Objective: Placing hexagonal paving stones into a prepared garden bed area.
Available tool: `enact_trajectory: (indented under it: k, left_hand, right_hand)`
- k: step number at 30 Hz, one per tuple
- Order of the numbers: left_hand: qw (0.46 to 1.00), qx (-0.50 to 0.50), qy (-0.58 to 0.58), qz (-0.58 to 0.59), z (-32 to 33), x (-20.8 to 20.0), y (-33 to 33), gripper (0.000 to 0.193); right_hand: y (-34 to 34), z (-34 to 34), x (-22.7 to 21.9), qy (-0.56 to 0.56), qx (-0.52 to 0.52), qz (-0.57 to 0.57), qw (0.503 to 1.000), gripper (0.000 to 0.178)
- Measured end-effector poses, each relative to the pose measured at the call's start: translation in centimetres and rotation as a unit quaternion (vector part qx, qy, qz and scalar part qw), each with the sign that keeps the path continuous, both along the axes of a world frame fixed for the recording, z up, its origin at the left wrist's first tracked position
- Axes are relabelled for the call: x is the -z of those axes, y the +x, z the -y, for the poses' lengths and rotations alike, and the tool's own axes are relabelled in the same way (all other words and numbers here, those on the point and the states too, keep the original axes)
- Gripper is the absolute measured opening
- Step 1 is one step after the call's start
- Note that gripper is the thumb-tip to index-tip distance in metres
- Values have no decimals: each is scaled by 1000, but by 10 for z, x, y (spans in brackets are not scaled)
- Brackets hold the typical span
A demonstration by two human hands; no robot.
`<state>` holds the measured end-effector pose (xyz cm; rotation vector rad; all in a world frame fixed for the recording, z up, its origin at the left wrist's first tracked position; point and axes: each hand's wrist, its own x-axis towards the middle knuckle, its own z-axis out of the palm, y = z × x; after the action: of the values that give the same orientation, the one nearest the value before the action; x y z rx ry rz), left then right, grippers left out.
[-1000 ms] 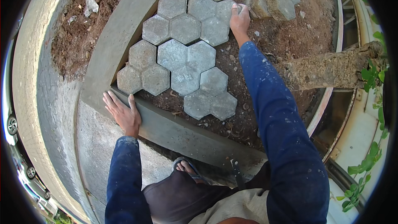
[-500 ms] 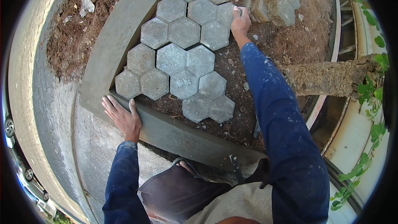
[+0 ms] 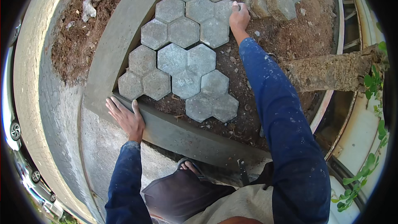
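Reaching far out, the right hand (image 3: 239, 18) grips the edge of a grey paving block (image 3: 214, 31); the left hand (image 3: 126, 116) lies flat and open on the concrete curb (image 3: 182, 135).

I see no packages, labels, signs or screens anywhere around me here.
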<state>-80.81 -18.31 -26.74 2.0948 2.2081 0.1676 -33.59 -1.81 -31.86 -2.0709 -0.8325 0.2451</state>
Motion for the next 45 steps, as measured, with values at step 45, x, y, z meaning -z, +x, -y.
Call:
enact_trajectory:
  k: [45]
  left_hand:
    - [1000, 1, 23, 12, -3, 7, 0, 88]
  right_hand:
    - [62, 126, 25, -311, 160, 209, 913, 57]
